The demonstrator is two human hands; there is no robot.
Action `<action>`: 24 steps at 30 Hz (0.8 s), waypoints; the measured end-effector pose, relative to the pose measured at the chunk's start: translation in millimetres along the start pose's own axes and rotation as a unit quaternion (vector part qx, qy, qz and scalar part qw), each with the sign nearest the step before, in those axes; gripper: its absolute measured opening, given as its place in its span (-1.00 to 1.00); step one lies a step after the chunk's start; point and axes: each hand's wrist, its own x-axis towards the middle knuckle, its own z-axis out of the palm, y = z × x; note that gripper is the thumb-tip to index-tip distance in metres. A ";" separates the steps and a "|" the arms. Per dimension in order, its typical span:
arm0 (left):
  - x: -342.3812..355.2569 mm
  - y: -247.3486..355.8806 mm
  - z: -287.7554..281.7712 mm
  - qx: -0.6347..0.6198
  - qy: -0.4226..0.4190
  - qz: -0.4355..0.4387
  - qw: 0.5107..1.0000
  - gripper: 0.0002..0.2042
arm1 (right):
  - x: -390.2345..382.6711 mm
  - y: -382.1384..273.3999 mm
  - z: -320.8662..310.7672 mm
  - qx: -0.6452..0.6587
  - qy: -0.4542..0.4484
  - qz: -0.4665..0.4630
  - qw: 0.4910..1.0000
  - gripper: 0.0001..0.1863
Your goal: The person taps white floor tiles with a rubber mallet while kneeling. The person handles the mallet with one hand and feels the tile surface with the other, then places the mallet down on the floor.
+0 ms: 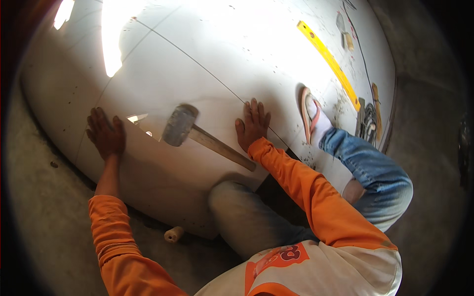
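Currently both hands press flat, fingers spread, holding nothing, on a large white floor tile point(163, 163); the left hand point(105, 134) sits near its left edge, the right hand point(253, 123) by its far seam; a rubber mallet point(180, 126) lies on the tile between them; a yellow level point(328, 59) rests well beyond.
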 end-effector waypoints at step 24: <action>4.7 6.4 -27.4 -0.007 -0.094 -0.041 0.995 -0.31 | 237.6 -147.1 26.3 0.063 0.042 -0.190 0.979 -0.31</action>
